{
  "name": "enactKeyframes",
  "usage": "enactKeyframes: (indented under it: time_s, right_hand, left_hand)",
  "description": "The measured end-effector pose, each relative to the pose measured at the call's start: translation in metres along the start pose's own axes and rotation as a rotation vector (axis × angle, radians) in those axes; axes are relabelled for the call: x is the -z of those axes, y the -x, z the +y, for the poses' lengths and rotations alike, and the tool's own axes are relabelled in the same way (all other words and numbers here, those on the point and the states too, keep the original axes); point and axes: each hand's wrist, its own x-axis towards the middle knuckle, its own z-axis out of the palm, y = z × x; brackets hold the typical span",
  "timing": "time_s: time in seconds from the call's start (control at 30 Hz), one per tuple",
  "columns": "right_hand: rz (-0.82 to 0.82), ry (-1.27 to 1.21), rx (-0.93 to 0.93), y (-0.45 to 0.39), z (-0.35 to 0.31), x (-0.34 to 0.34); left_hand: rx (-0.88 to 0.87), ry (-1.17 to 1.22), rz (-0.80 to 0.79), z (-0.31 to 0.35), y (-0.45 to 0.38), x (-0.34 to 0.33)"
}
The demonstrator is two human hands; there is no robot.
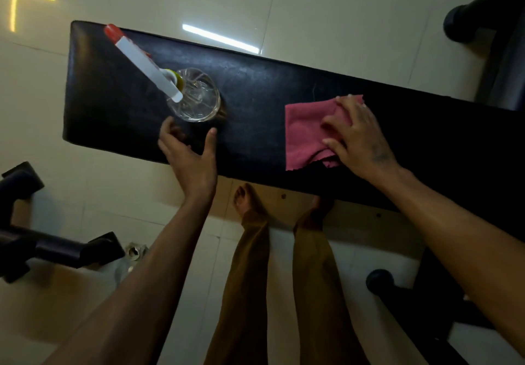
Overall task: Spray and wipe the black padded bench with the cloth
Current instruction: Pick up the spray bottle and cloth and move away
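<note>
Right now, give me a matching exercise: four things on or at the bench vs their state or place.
1. spray bottle
2. cloth
3. left hand
4. right hand

a. open, just short of the bottle
b. pressing flat on the cloth
c. pink, spread on the bench
d. standing at the bench's left end

Pairs: 1-d, 2-c, 3-a, 4-b

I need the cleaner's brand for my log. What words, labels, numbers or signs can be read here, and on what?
None can be read.
Spray bottle: clear body, white and red trigger head, no label showing.
Pink cloth: no print.
Black padded bench: no marking.
</note>
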Motion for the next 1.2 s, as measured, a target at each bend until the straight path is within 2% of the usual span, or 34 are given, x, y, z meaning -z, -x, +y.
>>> enactKeyframes:
  time_s: [0.13, 0.4, 0.57, 0.7, 0.9, 1.0, 1.13, 1.2]
  right_hand:
    - [-0.057, 0.059, -0.033, -0.01, 0.001, 0.011]
    - [-0.005, 0.173, 0.022, -0.012, -0.017, 0.012]
    - [0.012, 0.209, 0.032, -0.007, -0.023, 0.014]
    - [-0.059, 0.106, -0.051, -0.011, -0.023, 0.019]
    - [-0.151, -0.119, -0.224, -0.018, -0.038, 0.037]
    - [-0.163, -0.148, -0.257, -0.005, -0.051, 0.049]
    - [-0.278, -0.19, -0.343, 0.027, -0.079, 0.07]
    - [-0.25, -0.227, -0.379, 0.047, -0.097, 0.079]
  left_hand:
    - [-0.098, 0.023, -0.08, 0.004, -0.025, 0.002]
    - [-0.083, 0.131, -0.161, 0.019, -0.048, 0.005]
    - [-0.117, 0.129, -0.124, 0.031, -0.05, 0.001]
    - [-0.138, 0.156, -0.148, 0.036, -0.052, 0.005]
    - [-0.142, 0.059, -0.326, 0.043, -0.026, 0.028]
    - [-0.169, 0.093, -0.345, 0.042, -0.004, 0.044]
    - [-0.208, 0.105, -0.377, 0.052, 0.036, 0.073]
    - [-0.207, 0.119, -0.362, 0.059, 0.055, 0.095]
